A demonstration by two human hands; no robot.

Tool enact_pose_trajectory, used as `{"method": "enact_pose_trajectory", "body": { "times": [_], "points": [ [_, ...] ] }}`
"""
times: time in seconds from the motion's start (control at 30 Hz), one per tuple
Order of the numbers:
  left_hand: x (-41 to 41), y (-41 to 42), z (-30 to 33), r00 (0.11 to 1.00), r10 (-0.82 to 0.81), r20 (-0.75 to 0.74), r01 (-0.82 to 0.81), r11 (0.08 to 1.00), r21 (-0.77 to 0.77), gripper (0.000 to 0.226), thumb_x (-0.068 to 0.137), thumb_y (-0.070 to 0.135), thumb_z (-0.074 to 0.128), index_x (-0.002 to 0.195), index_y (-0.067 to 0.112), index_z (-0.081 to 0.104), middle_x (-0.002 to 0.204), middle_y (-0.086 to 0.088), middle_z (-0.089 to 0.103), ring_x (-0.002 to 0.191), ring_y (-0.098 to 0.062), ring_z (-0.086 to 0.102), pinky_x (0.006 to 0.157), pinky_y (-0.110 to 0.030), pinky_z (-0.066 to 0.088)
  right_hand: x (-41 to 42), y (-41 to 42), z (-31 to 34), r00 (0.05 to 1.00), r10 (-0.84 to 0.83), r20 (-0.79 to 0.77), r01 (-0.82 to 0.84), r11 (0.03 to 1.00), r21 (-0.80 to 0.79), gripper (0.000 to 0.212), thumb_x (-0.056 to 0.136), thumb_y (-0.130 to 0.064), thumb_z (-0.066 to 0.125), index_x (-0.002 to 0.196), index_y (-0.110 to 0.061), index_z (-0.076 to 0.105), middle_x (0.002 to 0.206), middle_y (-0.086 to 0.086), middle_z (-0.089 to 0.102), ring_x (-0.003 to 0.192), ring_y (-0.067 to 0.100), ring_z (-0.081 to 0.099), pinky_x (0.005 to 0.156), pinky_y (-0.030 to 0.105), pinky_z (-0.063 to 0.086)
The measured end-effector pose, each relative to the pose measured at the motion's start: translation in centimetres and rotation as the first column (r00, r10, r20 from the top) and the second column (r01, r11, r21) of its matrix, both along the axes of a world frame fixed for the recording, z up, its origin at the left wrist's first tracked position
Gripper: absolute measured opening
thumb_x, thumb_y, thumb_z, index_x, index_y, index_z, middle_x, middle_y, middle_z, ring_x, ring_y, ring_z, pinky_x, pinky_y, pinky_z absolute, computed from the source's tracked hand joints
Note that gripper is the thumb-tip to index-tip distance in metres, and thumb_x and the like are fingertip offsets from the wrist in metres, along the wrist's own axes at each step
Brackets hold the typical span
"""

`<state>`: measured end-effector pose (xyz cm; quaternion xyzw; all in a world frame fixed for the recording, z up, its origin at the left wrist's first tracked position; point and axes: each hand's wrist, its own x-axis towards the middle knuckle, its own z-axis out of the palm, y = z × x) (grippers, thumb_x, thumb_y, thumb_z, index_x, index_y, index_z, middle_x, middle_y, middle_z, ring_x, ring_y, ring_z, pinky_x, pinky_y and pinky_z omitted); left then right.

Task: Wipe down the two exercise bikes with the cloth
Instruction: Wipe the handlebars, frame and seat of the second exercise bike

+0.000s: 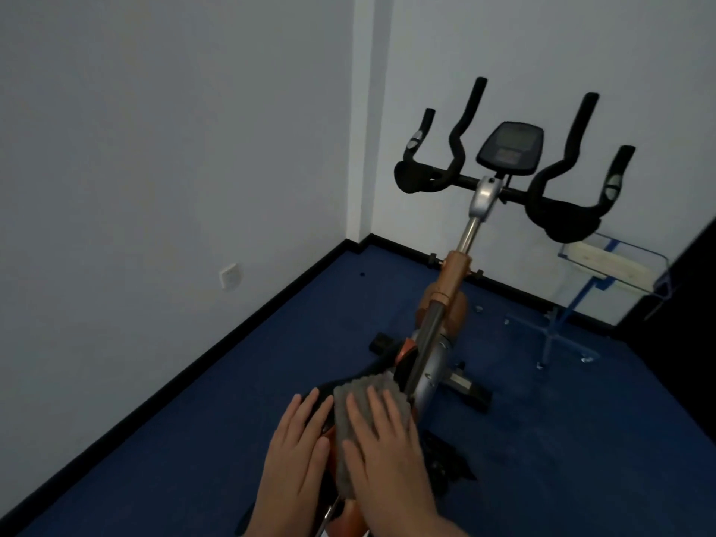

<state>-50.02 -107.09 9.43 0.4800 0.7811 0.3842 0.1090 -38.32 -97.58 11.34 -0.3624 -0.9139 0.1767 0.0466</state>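
Note:
An exercise bike [451,288] with an orange and silver frame stands in front of me, its black handlebars [469,180] and console [509,148] toward the far wall. A grey ribbed cloth [358,397] lies over the black saddle [321,397] at the bottom centre. My right hand [387,455] presses flat on the cloth with straight fingers. My left hand [298,455] rests flat on the saddle just left of the cloth. A second bike is not in view.
Blue carpet [252,401] covers the floor, bounded by white walls [155,149] with black skirting. A clear acrylic stand [604,265] with blue edges sits at the right behind the bike. A wall socket [230,275] is low on the left wall.

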Motion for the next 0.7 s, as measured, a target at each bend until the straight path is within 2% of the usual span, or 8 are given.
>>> {"method": "enact_pose_trajectory", "body": {
  "times": [0.1, 0.23, 0.3, 0.37, 0.43, 0.5, 0.6, 0.7],
  "points": [
    [-0.2, -0.2, 0.4, 0.998, -0.022, -0.054, 0.019, 0.998, -0.056, 0.044, 0.099, 0.05, 0.021, 0.143, 0.044, 0.021, 0.154, 0.027, 0.01, 0.143, 0.008, -0.006, 0.111, -0.008, -0.005, 0.2, 2.3, 0.4, 0.998, -0.018, -0.052, 0.014, 0.998, -0.062, 0.053, 0.104, -0.043, 0.018, 0.153, -0.035, 0.0, 0.159, -0.013, -0.014, 0.141, 0.004, -0.027, 0.119, 0.029, -0.011],
    [0.1, -0.2, 1.2, 0.996, -0.007, -0.087, -0.004, 0.993, -0.117, 0.046, 0.097, 0.05, 0.019, 0.142, 0.049, 0.015, 0.151, 0.031, 0.001, 0.142, 0.009, -0.01, 0.113, -0.013, -0.006, -1.3, 2.7, 1.0, 0.958, -0.227, -0.174, 0.194, 0.963, -0.186, 0.052, 0.104, -0.04, 0.024, 0.153, -0.032, 0.008, 0.16, -0.014, -0.009, 0.145, 0.005, -0.016, 0.12, 0.026, -0.003],
    [0.1, -0.1, 1.6, 0.996, 0.006, -0.087, -0.017, 0.991, -0.131, 0.046, 0.095, 0.051, 0.017, 0.141, 0.048, 0.021, 0.151, 0.029, 0.009, 0.143, 0.005, 0.0, 0.119, -0.022, 0.004, -0.5, -0.4, 0.2, 0.917, -0.322, -0.234, 0.282, 0.941, -0.189, 0.053, 0.101, -0.047, 0.026, 0.152, -0.038, 0.011, 0.157, -0.021, -0.01, 0.145, 0.003, -0.011, 0.119, 0.025, 0.002],
    [-0.4, 0.3, 2.1, 0.99, 0.003, -0.138, -0.021, 0.991, -0.135, 0.047, 0.1, 0.05, 0.014, 0.141, 0.042, 0.035, 0.146, 0.024, 0.026, 0.14, -0.001, 0.018, 0.119, -0.034, 0.018, 1.0, -3.3, -0.8, 0.909, -0.327, -0.258, 0.28, 0.938, -0.204, 0.06, 0.095, -0.057, 0.022, 0.147, -0.045, -0.003, 0.15, -0.028, -0.024, 0.141, -0.002, -0.02, 0.114, 0.02, -0.007],
    [-1.3, 1.3, 2.6, 0.984, -0.01, -0.18, -0.01, 0.994, -0.11, 0.045, 0.101, 0.047, 0.022, 0.134, 0.035, 0.05, 0.135, 0.018, 0.043, 0.127, -0.003, 0.036, 0.111, -0.035, 0.031, 1.7, -4.0, -1.4, 0.927, -0.295, -0.23, 0.25, 0.946, -0.204, 0.064, 0.093, -0.06, 0.022, 0.141, -0.047, -0.018, 0.142, -0.031, -0.037, 0.137, -0.003, -0.029, 0.111, 0.019, -0.012],
    [-1.9, 3.1, 3.2, 0.987, -0.019, -0.157, 0.0, 0.993, -0.118, 0.038, 0.099, 0.045, 0.028, 0.123, 0.033, 0.054, 0.123, 0.016, 0.047, 0.112, -0.002, 0.038, 0.098, -0.027, 0.039, 1.0, -2.8, -1.0, 0.918, -0.315, -0.24, 0.264, 0.939, -0.22, 0.06, 0.098, -0.055, 0.028, 0.142, -0.052, -0.013, 0.147, -0.029, -0.032, 0.141, 0.0, -0.019, 0.114, 0.021, -0.002],
    [-1.6, 5.9, 3.8, 0.991, 0.063, -0.118, -0.079, 0.987, -0.139, 0.02, 0.099, 0.04, 0.036, 0.103, 0.03, 0.052, 0.105, 0.012, 0.049, 0.098, -0.008, 0.039, 0.08, -0.027, 0.042, -1.1, -0.2, 1.1, 0.873, -0.425, -0.24, 0.35, 0.888, -0.299, 0.058, 0.101, -0.048, 0.03, 0.151, -0.043, 0.002, 0.16, -0.019, -0.007, 0.145, 0.007, 0.007, 0.113, 0.025, 0.023],
    [-1.1, 7.0, 3.6, 0.972, 0.149, -0.183, -0.18, 0.969, -0.167, 0.019, 0.098, 0.041, 0.035, 0.097, 0.03, 0.05, 0.097, 0.012, 0.05, 0.091, -0.007, 0.042, 0.074, -0.028, 0.043, -1.2, 0.5, 1.9, 0.855, -0.49, -0.171, 0.402, 0.833, -0.379, 0.068, 0.101, -0.048, 0.032, 0.153, -0.031, -0.007, 0.162, -0.012, 0.0, 0.144, 0.011, 0.018, 0.109, 0.028, 0.032]
  ]
}}
